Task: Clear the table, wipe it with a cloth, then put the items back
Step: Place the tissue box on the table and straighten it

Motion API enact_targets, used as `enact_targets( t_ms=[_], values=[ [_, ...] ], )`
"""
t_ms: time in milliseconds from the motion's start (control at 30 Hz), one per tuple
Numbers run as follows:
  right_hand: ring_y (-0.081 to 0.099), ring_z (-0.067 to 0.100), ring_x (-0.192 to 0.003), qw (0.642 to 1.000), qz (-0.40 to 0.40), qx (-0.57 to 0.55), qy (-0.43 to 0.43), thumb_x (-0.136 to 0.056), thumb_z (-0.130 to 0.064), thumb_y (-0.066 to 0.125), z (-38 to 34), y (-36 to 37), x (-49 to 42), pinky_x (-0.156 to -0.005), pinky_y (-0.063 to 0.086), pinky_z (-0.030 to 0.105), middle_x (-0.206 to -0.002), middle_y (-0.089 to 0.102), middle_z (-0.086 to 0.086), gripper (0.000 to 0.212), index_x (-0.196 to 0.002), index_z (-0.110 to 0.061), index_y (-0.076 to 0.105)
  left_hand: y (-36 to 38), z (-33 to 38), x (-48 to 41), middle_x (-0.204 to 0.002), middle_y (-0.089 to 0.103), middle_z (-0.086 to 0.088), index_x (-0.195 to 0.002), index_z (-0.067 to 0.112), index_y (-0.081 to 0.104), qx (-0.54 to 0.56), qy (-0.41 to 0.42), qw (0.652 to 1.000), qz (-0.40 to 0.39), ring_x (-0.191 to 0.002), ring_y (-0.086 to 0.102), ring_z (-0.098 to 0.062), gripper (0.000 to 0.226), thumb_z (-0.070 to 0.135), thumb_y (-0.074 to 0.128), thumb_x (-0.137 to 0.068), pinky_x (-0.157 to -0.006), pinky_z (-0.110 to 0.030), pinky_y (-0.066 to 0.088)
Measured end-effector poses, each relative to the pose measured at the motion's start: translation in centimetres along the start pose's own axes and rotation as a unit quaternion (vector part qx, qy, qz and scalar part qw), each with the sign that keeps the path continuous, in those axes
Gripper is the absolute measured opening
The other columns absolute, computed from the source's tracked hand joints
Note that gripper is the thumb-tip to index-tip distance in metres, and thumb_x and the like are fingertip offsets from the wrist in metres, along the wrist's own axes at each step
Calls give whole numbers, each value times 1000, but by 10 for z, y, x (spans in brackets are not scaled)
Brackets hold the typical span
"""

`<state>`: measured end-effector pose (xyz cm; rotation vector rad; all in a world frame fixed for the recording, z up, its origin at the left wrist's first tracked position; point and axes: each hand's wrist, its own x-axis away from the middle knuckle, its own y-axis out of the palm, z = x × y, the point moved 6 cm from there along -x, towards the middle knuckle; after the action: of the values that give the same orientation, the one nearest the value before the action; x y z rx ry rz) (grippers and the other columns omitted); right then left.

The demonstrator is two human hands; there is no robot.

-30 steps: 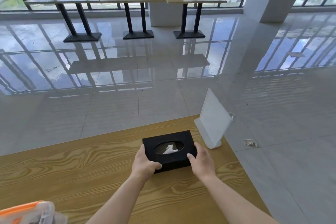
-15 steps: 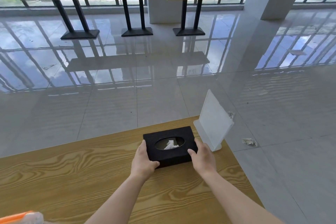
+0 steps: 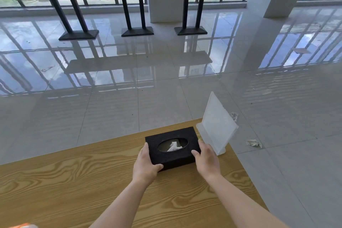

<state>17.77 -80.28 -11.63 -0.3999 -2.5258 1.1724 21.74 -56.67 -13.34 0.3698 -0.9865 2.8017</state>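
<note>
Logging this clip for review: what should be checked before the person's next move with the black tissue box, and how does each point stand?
1. Left hand grips the tissue box at its left end: ok.
2. Right hand grips its right end: ok.
3. Tissue tucked inside the opening: ok.
4. Clearance from the sign holder beside the right hand: cannot tell.
5. Box resting on the table or lifted: cannot tell.
</note>
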Motion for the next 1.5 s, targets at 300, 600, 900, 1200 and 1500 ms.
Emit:
enact_targets(
  t_ms=[300, 600, 900, 1200, 1500],
  values=[
    [36, 22, -146, 999, -29, -24, -1, -95, -40, 65, -1, 2, 0, -114, 35, 37, -157, 40, 5, 78, -157, -14, 26, 3, -3, -3, -147, 48, 4, -155, 23, 27, 2, 5, 1000, 2, -132, 49, -19, 100, 16, 85, -73, -106, -39, 47],
    [39, 24, -143, 999, -12, -31, 5, -96, -34, 65, 2, 0, -6, -113, 36, 36, -152, 44, 9, 77, -157, -13, 25, 9, 4, -7, -147, 48, 4, -155, 22, 26, 3, 16, 1000, 1, -131, 49, -20, 99, 16, 84, -75, -105, -36, 47],
    [43, 25, -139, 999, -21, -22, 11, -95, -37, 65, 5, 0, -12, -112, 40, 37, -147, 48, 11, 74, -156, -13, 28, 10, 2, -11, -140, 53, 7, -150, 25, 33, -12, 34, 999, 4, -124, 54, -17, 93, 19, 85, -74, -99, -33, 48],
    [44, 25, -138, 1000, -20, -20, 13, -96, -36, 64, 4, -2, -9, -110, 39, 36, -146, 49, 11, 75, -157, -13, 27, 12, -2, -14, -140, 53, 6, -147, 27, 35, -25, 19, 999, 0, -125, 54, -18, 92, 24, 86, -71, -101, -41, 51],
    [42, 25, -140, 999, -21, -25, 20, -96, -36, 65, 2, -4, -8, -111, 37, 35, -149, 47, 10, 76, -157, -12, 27, 14, -5, -15, -144, 51, 5, -148, 28, 33, -28, 14, 1000, -2, -130, 51, -20, 94, 26, 86, -71, -104, -45, 49]
  ],
)
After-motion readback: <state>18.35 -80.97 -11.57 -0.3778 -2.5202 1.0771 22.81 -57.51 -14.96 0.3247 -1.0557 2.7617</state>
